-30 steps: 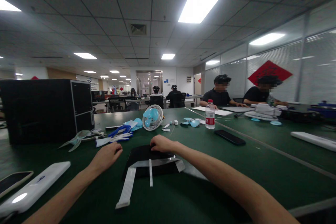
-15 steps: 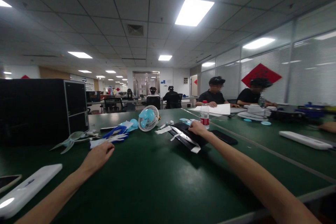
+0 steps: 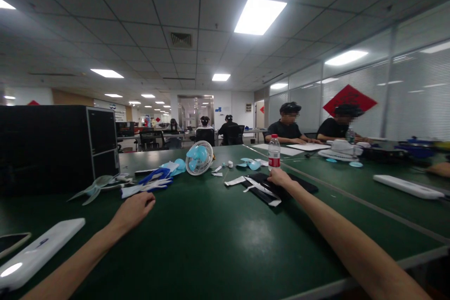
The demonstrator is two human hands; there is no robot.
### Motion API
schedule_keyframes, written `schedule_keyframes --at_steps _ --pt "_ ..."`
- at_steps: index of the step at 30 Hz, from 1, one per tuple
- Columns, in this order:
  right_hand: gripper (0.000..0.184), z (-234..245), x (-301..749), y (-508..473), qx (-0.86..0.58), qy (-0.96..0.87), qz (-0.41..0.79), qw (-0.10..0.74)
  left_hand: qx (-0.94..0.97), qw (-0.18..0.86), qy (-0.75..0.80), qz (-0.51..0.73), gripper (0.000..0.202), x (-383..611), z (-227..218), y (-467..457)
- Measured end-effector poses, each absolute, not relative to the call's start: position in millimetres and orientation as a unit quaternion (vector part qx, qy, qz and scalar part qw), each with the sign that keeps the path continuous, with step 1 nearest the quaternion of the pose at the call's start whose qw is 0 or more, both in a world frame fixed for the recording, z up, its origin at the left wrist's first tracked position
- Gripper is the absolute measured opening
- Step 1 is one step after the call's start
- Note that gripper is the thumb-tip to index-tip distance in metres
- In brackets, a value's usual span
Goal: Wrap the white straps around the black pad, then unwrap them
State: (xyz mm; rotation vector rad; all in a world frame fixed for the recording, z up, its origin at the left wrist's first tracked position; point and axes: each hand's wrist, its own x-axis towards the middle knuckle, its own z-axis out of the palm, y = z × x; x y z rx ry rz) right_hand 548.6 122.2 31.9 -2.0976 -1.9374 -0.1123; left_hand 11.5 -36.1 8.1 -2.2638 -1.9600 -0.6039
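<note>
My right hand pinches the far edge of a flat black sheet-like item with white strips along it; I cannot make out its exact kind. This item lies low at the table, overlapping a black flat pad. Just behind the hand stands a red-capped bottle. My left hand rests with curled fingers on the green table, nothing visible in it. Close beyond it are blue-and-white gloves and a pale fan blade.
A small white fan with light-blue blades stands tilted mid-table. Blue blades and white scraps lie near it. A big black case stands left, a white power strip-like bar nearer. Two people sit at right behind white sheets.
My right hand has moved right and down, bringing the black item lower and flatter against the table, uncovering blue blades. A co-worker's white sheet has come down flat. My left hand barely shifted.
</note>
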Motion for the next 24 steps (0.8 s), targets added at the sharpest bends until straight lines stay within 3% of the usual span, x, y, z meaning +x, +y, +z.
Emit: schedule_keyframes --at_steps 4,9,13,24 --pt "0.023 48.7 543.1 109.2 -0.736 -0.664 -0.029 0.131 -0.741 0.035 -0.644 -0.186 0.035 10.5 4.6 -33.9" --pt "0.031 57.8 535.6 74.8 -0.757 -0.639 0.121 0.06 -0.743 0.031 -0.644 -0.178 0.038 12.1 0.7 -33.5" --pt "0.038 50.7 533.0 53.0 -0.745 -0.633 0.206 0.05 -0.747 0.028 -0.642 -0.171 0.039 12.6 -1.9 -32.7" --pt "0.018 48.0 532.8 47.5 -0.735 -0.622 0.253 0.097 -0.748 0.009 -0.642 -0.171 0.038 10.2 -3.9 -30.6"
